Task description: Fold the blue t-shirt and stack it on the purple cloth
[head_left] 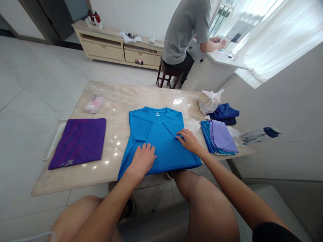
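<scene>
Blue shirt (161,141) at frame centre on the worktop (121,101) is half folded: both sleeves tucked in, bottom fold left. Left hand (142,159) is pressed flat; right hand (189,141) is pinching a crease.

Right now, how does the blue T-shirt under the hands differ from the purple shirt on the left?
The blue T-shirt is only partly folded, collar showing and both sleeves turned in; the purple shirt is a finished flat rectangle. The left hand and right hand rest on the blue T-shirt; nothing touches the purple shirt. The blue T-shirt looks larger and overhangs the near edge. Both lie on the marble table.
</scene>
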Available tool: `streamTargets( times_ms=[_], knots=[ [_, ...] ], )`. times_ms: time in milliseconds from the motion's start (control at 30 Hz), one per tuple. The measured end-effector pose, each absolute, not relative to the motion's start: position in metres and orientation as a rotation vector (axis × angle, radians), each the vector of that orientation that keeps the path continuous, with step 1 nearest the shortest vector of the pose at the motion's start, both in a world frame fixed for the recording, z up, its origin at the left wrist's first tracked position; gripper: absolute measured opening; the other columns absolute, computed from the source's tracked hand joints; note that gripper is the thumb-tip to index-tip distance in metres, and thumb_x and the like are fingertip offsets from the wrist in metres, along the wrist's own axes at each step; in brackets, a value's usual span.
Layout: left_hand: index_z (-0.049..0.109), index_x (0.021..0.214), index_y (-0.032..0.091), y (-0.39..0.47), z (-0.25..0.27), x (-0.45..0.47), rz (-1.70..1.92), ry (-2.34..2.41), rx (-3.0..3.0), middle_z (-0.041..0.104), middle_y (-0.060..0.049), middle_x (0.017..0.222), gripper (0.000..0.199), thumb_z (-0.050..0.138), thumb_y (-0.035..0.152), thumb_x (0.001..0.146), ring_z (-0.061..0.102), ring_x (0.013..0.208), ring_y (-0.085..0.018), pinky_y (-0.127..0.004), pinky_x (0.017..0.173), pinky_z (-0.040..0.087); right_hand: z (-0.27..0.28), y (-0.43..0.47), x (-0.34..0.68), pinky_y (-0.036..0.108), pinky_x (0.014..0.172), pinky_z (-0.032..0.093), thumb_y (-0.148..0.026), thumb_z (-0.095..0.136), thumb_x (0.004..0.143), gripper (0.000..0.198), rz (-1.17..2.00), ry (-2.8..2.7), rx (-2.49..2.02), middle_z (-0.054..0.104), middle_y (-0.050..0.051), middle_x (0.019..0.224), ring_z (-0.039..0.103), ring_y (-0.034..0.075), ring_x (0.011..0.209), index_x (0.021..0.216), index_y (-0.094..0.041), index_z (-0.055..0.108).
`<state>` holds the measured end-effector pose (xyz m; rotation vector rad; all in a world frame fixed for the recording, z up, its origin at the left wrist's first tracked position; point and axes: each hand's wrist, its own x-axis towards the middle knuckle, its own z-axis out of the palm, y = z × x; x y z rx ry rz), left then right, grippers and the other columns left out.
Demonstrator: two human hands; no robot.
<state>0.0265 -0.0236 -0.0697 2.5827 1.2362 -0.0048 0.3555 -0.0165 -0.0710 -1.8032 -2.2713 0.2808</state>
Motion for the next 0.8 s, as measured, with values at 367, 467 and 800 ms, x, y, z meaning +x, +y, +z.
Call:
streamTargets(
  times_ms=[367,467,800],
  knots=[
    [0.037,0.179,0.031,0.035,-0.101,-0.001,0.163,1.463,2.493,0.035,-0.007,0.185,0.073,0.045,0.053,0.11,0.026,0.175,-0.035,-0.061,0.142,0.026,-0.129,0.019,0.369,0.059,0.142,0.022,-0.049,0.033,0.118,0.069,0.278,-2.192,-1.963,0.027,0.01,0.188,0.02,0.032,0.176,0.181,-0.021,0.034],
    [0.035,0.18,0.028,0.048,-0.113,0.004,0.124,1.522,2.488,0.031,-0.008,0.187,0.074,0.041,0.053,0.111,0.022,0.176,-0.037,-0.066,0.143,0.018,-0.148,0.018,0.367,0.061,0.142,0.018,-0.051,0.031,0.118,0.07,0.258,-2.15,-1.982,0.023,0.009,0.189,0.016,0.032,0.177,0.182,-0.023,0.031],
    [0.037,0.178,0.018,0.009,-0.114,-0.009,-0.055,1.442,2.516,0.028,-0.015,0.187,0.075,0.041,0.052,0.111,0.021,0.176,-0.039,-0.064,0.142,0.019,-0.14,-0.023,0.35,0.071,0.137,0.021,-0.054,0.042,0.113,0.074,0.449,-2.124,-2.124,0.024,0.016,0.189,0.021,0.042,0.175,0.179,-0.019,0.037]
  ],
)
